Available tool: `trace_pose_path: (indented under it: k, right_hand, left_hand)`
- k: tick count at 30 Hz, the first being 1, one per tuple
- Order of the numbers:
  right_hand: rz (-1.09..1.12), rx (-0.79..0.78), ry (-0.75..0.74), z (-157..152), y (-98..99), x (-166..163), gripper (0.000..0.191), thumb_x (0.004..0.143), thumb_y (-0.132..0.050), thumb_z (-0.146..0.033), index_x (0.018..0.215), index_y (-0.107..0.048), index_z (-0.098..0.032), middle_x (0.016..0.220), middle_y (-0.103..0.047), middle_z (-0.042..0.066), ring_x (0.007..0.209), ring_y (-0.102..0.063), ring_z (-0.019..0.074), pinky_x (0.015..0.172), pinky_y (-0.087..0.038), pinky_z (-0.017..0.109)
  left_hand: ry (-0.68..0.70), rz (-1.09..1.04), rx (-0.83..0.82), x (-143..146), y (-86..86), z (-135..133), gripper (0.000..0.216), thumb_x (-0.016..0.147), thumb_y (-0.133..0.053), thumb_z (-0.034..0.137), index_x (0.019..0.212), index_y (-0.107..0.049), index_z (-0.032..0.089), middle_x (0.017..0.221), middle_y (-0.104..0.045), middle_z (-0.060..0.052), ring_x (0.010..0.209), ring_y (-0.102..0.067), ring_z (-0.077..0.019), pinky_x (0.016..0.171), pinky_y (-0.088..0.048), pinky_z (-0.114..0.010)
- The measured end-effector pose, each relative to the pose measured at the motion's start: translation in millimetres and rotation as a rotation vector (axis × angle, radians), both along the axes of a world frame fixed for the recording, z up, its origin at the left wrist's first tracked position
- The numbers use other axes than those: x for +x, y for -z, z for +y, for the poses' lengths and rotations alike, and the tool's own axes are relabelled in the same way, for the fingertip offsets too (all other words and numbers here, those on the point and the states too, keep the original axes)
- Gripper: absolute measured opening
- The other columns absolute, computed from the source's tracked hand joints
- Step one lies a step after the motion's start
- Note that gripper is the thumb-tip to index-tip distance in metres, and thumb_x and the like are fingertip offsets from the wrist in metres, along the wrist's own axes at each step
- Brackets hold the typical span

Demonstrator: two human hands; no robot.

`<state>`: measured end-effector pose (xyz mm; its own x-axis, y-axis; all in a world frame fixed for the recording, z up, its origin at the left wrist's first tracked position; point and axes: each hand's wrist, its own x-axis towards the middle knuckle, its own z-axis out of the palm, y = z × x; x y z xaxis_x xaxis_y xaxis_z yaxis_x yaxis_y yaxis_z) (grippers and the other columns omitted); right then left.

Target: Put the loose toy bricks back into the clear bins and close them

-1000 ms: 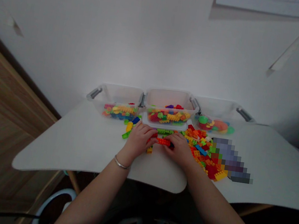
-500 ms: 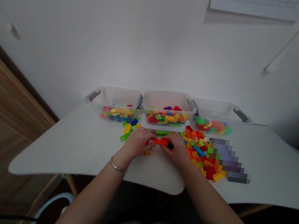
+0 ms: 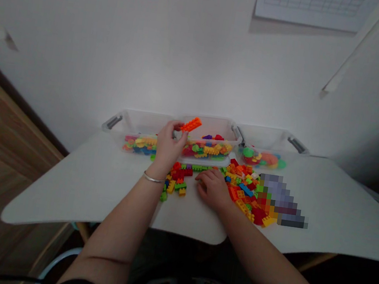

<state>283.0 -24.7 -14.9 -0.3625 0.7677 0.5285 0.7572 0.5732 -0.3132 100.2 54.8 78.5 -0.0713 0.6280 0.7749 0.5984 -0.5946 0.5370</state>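
Observation:
My left hand (image 3: 171,143) is raised in front of the middle bin, closed on one end of a long orange-red toy brick (image 3: 192,124) with studs. The brick tilts up to the right, above the table. Lower down, my right hand (image 3: 214,188) rests on the table, its fingers curled in; what they hold, if anything, is hidden. Just left of it lies a small cluster of red, yellow and green bricks (image 3: 180,178). Against its other side spreads a larger pile of mixed bricks (image 3: 246,190). A row of green bricks (image 3: 202,168) lies beyond its fingertips.
Three clear plastic bins stand along the wall: a left bin (image 3: 135,122), a middle bin (image 3: 227,127) and a right bin (image 3: 270,141), all holding colourful pieces. A pixelated flat object (image 3: 283,200) lies right of the pile. The white table's (image 3: 191,227) front edge curves near me.
My left hand has lifted the orange-red brick up and away from the table, toward the bins. The right hand has stayed low, shifting slightly left in view. The view has shifted a little.

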Motion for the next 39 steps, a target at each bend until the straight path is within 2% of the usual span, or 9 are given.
trace_pose_path:
  k: [4, 7, 12, 18, 24, 26, 31, 35, 39]
  right_hand:
    - [0.014, 0.023, -0.001, 0.5, 1.4, 1.9, 0.014, 0.081, -0.059, -0.017, 0.092, -0.067, -0.020, 0.099, -0.071, 0.008, 0.099, -0.058, 0.0252, 0.095, -0.042, 0.044]
    - [0.018, 0.025, -0.009, 0.9, 1.5, 2.2, 0.015, 0.080, -0.059, -0.017, 0.092, -0.067, -0.020, 0.099, -0.071, 0.008, 0.099, -0.058, 0.0251, 0.095, -0.043, 0.043]
    - [0.009, 0.011, -0.019, 1.1, 1.1, 1.5, 0.013, 0.081, -0.059, -0.018, 0.092, -0.067, -0.020, 0.099, -0.071, 0.008, 0.099, -0.059, 0.0251, 0.094, -0.044, 0.042]
    - [0.000, 0.018, -0.018, 0.1, 2.0, 1.7, 0.014, 0.081, -0.059, -0.017, 0.091, -0.067, -0.020, 0.098, -0.071, 0.008, 0.099, -0.058, 0.0253, 0.095, -0.044, 0.042]
    - [0.009, 0.017, -0.017, -1.8, 1.4, 1.5, 0.014, 0.081, -0.058, -0.017, 0.091, -0.067, -0.020, 0.097, -0.070, 0.008, 0.097, -0.058, 0.0249, 0.094, -0.044, 0.043]
    - [0.008, 0.014, -0.018, -1.9, 1.5, 1.4, 0.014, 0.081, -0.058, -0.017, 0.091, -0.067, -0.020, 0.097, -0.070, 0.008, 0.097, -0.058, 0.0244, 0.094, -0.044, 0.042]
    - [-0.003, 0.005, -0.012, -2.3, 2.2, 1.4, 0.014, 0.082, -0.058, -0.018, 0.092, -0.067, -0.020, 0.098, -0.070, 0.007, 0.099, -0.058, 0.0246, 0.096, -0.042, 0.043]
    - [-0.007, -0.001, -0.015, -3.4, 2.5, 0.9, 0.015, 0.080, -0.058, -0.017, 0.092, -0.067, -0.020, 0.100, -0.070, 0.008, 0.100, -0.058, 0.0251, 0.096, -0.042, 0.044]
    - [-0.003, 0.008, -0.007, -4.1, 2.3, 0.0, 0.014, 0.081, -0.057, -0.016, 0.091, -0.067, -0.020, 0.098, -0.070, 0.008, 0.098, -0.058, 0.0248, 0.096, -0.043, 0.044]
  left_hand:
    - [-0.159, 0.319, -0.155, 10.8, -26.5, 14.9, 0.019, 0.083, -0.065, 0.029, 0.100, -0.071, 0.022, 0.101, -0.072, -0.007, 0.101, -0.061, -0.0264, 0.093, -0.044, -0.040]
    - [-0.252, 0.480, -0.297, 15.8, -37.0, 19.8, 0.023, 0.083, -0.064, 0.032, 0.103, -0.074, 0.025, 0.101, -0.073, -0.009, 0.103, -0.060, -0.0305, 0.092, -0.043, -0.044]
    - [-0.283, 0.628, -0.473, 20.0, -41.3, 26.5, 0.024, 0.083, -0.062, 0.030, 0.101, -0.076, 0.023, 0.101, -0.074, -0.013, 0.108, -0.058, -0.0351, 0.093, -0.042, -0.050]
    - [-0.226, 0.637, -0.415, 15.4, -36.8, 30.9, 0.029, 0.086, -0.059, 0.031, 0.108, -0.075, 0.022, 0.104, -0.073, -0.013, 0.107, -0.058, -0.0351, 0.092, -0.046, -0.051]
    - [-0.096, 0.434, -0.204, -7.1, -22.3, 11.0, 0.030, 0.084, -0.061, 0.026, 0.111, -0.072, 0.018, 0.128, -0.062, -0.012, 0.120, -0.054, -0.0268, 0.108, -0.039, -0.042]
    - [-0.096, 0.351, -0.164, -18.4, -12.3, -5.6, 0.029, 0.084, -0.060, 0.027, 0.110, -0.071, 0.018, 0.124, -0.062, -0.012, 0.118, -0.056, -0.0254, 0.107, -0.041, -0.041]
    - [-0.105, 0.349, -0.255, -47.0, 26.0, -49.6, 0.023, 0.086, -0.057, 0.028, 0.101, -0.071, 0.019, 0.103, -0.068, -0.009, 0.102, -0.062, -0.0251, 0.098, -0.048, -0.040]
    - [-0.136, 0.467, -0.379, -60.5, 51.9, -64.9, 0.026, 0.086, -0.056, 0.027, 0.107, -0.071, 0.020, 0.108, -0.069, -0.010, 0.104, -0.062, -0.0266, 0.098, -0.048, -0.041]
    - [-0.184, 0.663, -0.450, -60.8, 60.9, -66.2, 0.033, 0.086, -0.059, 0.028, 0.116, -0.069, 0.018, 0.117, -0.067, -0.013, 0.107, -0.060, -0.0298, 0.096, -0.047, -0.042]
